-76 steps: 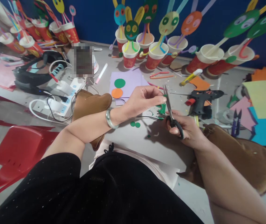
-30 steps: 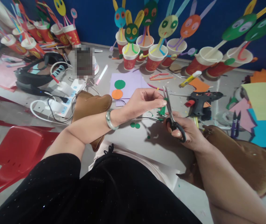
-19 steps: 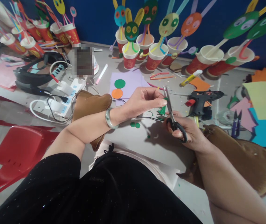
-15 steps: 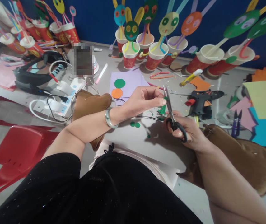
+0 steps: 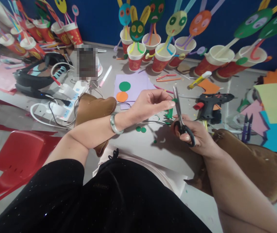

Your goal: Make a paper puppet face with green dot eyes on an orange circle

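Note:
My left hand point(image 5: 154, 105) pinches a small piece of green paper point(image 5: 174, 100) between thumb and fingertips. In my right hand point(image 5: 194, 132) are scissors point(image 5: 180, 116) with black handles, their blades pointing away from me, close together and right at the green piece. Below my hands a green paper scrap point(image 5: 169, 113) lies on the table. Two small green circles point(image 5: 141, 129) rest side by side nearer to me, with a tinier green dot point(image 5: 155, 141) to their right. A green disc point(image 5: 124, 86) and an orange disc point(image 5: 122, 96) lie on purple paper point(image 5: 138, 82).
Paper cups with paper-faced figures point(image 5: 135, 56) line the back wall. A black glue gun point(image 5: 212, 105) and purple-handled snips point(image 5: 246, 127) lie right, beside coloured paper sheets point(image 5: 274, 103). At left are a power strip point(image 5: 71, 100) with cables and a red chair point(image 5: 19, 155).
The scissor blades have come closer together and tilted slightly. The green piece in my left hand has shifted slightly up and to the right.

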The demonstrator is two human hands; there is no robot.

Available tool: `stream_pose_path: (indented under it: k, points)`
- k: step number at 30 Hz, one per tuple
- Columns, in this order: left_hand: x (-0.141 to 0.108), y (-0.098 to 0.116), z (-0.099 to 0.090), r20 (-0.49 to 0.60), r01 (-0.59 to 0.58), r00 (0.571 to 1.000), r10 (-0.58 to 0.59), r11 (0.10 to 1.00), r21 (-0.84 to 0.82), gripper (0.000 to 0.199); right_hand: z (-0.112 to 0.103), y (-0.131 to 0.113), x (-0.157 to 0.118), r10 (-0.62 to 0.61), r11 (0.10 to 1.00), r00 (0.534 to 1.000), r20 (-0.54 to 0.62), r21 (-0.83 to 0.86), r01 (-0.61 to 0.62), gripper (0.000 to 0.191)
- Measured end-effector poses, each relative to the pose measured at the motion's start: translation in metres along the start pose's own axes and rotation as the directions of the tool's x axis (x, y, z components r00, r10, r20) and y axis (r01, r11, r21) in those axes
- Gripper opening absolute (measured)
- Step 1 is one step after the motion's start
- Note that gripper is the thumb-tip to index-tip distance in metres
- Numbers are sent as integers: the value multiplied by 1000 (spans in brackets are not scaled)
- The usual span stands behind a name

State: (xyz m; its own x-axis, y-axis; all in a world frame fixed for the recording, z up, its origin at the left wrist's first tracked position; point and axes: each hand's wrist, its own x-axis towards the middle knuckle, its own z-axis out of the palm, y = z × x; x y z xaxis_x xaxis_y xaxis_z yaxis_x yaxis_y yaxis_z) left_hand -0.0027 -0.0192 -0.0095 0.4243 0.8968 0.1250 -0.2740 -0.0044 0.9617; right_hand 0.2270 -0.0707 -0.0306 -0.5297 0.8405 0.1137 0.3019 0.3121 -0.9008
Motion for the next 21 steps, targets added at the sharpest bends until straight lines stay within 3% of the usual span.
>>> stream_pose_path:
  k: [21]
  points:
    - [4, -3, -5, 71, -12, 997, 11, 1000, 22, 43, -2, 3, 0, -18, 999, 999, 36, -30, 20, 75]
